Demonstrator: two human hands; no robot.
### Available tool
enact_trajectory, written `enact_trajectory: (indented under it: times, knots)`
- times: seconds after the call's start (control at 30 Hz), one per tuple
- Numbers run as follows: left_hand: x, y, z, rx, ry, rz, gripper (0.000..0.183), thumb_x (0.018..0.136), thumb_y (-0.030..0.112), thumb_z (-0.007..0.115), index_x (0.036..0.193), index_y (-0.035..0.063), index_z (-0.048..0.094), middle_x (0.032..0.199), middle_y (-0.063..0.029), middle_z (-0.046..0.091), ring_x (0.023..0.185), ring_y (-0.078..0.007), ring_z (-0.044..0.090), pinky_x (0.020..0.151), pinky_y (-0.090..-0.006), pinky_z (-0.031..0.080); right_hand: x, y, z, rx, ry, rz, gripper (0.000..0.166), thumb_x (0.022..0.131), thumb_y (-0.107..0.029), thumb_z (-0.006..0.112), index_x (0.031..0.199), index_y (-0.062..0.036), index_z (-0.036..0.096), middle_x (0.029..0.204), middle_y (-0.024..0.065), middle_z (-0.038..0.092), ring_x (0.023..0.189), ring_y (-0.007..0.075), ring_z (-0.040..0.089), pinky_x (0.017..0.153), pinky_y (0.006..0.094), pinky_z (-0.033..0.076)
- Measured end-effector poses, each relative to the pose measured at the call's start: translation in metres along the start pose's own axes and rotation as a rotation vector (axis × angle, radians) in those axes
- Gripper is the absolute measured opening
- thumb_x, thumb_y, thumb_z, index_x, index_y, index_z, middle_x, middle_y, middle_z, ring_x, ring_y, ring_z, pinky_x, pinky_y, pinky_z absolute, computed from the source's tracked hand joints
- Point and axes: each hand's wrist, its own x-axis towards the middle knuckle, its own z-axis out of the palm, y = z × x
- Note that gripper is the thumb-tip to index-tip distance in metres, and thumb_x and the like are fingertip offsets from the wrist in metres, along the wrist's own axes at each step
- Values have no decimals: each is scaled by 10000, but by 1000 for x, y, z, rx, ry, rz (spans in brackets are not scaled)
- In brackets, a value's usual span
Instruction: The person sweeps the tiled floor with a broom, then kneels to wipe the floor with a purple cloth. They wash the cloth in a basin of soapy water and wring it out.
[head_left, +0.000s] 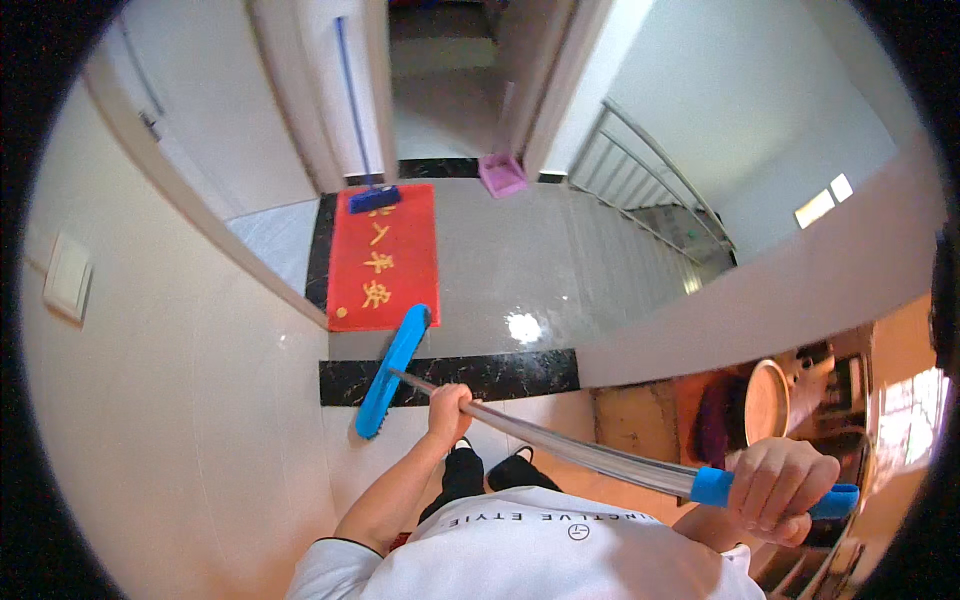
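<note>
A long-handled floor broom (577, 442) with a metal pole slants across the front of my body. Its long blue head (394, 371) lies over the dark stone threshold, with one end reaching a corner of the red doormat (409, 259). Dark bristles show along the head's edge. Low on the pole, my left hand (450, 414) is closed around the metal. My right hand (784, 491) grips the blue sleeve at the upper end, out to the right. The mat bears yellow writing.
A blue-headed broom (373, 199) leans on the wall, its head on the mat. A pink dustpan (502, 175) stands by the far doorway. Stairs with a metal railing (660, 169) descend on the right. Dark threshold stone (502, 375) crosses the floor. A round wooden object (766, 403) stands right.
</note>
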Motion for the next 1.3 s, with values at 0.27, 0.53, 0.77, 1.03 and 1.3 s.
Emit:
enact_trajectory:
  times: [0.27,0.53,0.77,1.03,1.3]
  knots:
    - [114,21,99,-124,-290,168,126,613,53,601,664,83,490,674,-89,536,741,-311,535,647,-405,371,-44,-23,4,-483,379,-315,282,730,-68,673,665,-103,400,530,26,510,425,98,502,439,184,455]
    - [199,83,176,41,-349,264,531,691,241,692,1128,15,492,1150,-129,523,1091,-311,470,905,-409,388,-25,18,-90,-595,530,-173,247,669,-49,629,622,-90,389,512,39,463,416,159,434,401,271,349]
    - [194,4,150,192,-882,-98,300,748,240,637,960,28,623,968,-143,628,913,-309,589,814,-376,461,-41,144,-266,-618,665,45,146,712,6,570,683,-40,435,641,50,475,587,145,434,567,290,379]
    - [231,45,138,-18,-698,-436,310,738,242,658,974,43,625,893,-118,645,850,-226,618,763,-336,483,18,160,-329,-606,697,83,175,750,0,576,715,-45,410,653,41,469,603,119,430,573,261,371]
    - [313,114,203,-86,-521,131,674,694,200,688,1271,50,375,1204,-189,483,1127,-331,455,953,-395,358,52,177,-331,-921,712,176,119,766,-69,563,698,-25,476,675,58,528,600,112,468,551,248,388]
